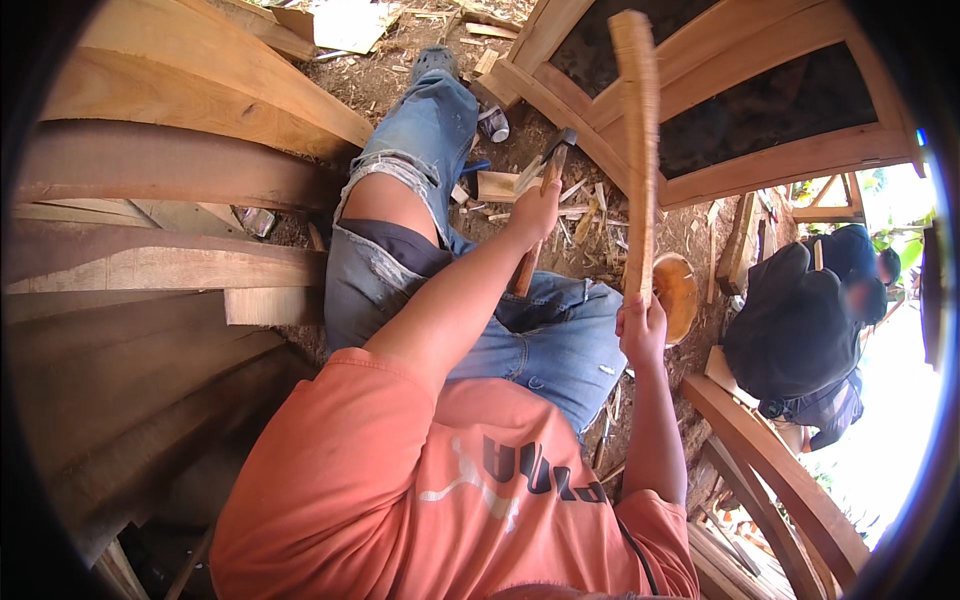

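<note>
My left hand [536, 212] is closed around the wooden handle of a tool [528, 268] with a small dark metal head at its far end. Whether that head is a hammer's or a hatchet's, I cannot tell. My right hand [642, 325] grips the near end of a long, slightly curved wooden slat [637, 150]. The slat points away from me, and its far part looks a little blurred. Just beyond my right fist, partly behind the slat, sits a round wooden block [678, 295] with a pale cut top.
Large wooden boards [180, 255] fill the left side. A panelled wooden frame [690, 183] leans at the far right. Wood chips, offcuts and a crushed can [494, 124] lie on the dirt floor. Someone in dark clothes [790, 320] bends over at the right, near curved timber [775, 470].
</note>
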Demonstrator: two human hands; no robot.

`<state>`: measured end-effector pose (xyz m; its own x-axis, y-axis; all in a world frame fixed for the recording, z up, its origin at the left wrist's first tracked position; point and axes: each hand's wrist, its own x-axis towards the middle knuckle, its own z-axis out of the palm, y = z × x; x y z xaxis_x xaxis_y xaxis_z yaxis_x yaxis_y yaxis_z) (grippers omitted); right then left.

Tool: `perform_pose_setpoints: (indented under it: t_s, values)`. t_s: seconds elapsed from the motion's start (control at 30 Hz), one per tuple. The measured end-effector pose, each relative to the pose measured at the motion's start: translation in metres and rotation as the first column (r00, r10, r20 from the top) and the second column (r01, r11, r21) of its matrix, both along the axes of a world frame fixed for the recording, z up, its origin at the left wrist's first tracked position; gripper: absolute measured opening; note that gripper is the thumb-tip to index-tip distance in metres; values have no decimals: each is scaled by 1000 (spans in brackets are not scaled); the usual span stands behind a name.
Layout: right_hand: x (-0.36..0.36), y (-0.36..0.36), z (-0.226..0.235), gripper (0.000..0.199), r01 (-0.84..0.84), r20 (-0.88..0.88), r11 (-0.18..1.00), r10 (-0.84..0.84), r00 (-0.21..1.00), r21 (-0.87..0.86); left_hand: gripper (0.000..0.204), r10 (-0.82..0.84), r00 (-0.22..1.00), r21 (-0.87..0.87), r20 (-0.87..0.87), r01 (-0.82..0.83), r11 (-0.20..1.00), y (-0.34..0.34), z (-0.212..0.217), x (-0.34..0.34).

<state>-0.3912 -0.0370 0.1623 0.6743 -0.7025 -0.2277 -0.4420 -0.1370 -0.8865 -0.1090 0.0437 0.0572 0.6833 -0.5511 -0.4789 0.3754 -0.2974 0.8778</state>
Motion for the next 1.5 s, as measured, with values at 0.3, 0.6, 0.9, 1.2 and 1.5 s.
perform_pose_setpoints:
  t_s: [0.3, 0.6, 0.9, 1.2, 1.5]
  values:
    - [10, 3, 4, 51, 142, -67, 986, -136, 988, 93, 73, 10, 999, -9, 42, -10, 1000, -2, -8, 6]
    - [12, 9, 10, 53, 37, -280, 999, -40, 959, -17, 72, -9, 998, -25, -58, 8, 1000, 13, 6, 4]
    - [25, 10, 21, 56, 40, -375, 998, -54, 926, -44, 69, 1, 1000, 8, -30, -1, 1000, 10, 4, 5]
    - [30, 6, 2, 59, -280, -524, 915, 93, 847, -291, 70, -4, 1000, -55, 12, 4, 998, -3, -13, 19]
    - [46, 17, 10, 60, 19, -477, 999, -38, 878, -43, 68, -3, 999, -52, -45, 0, 999, 7, -5, 18]
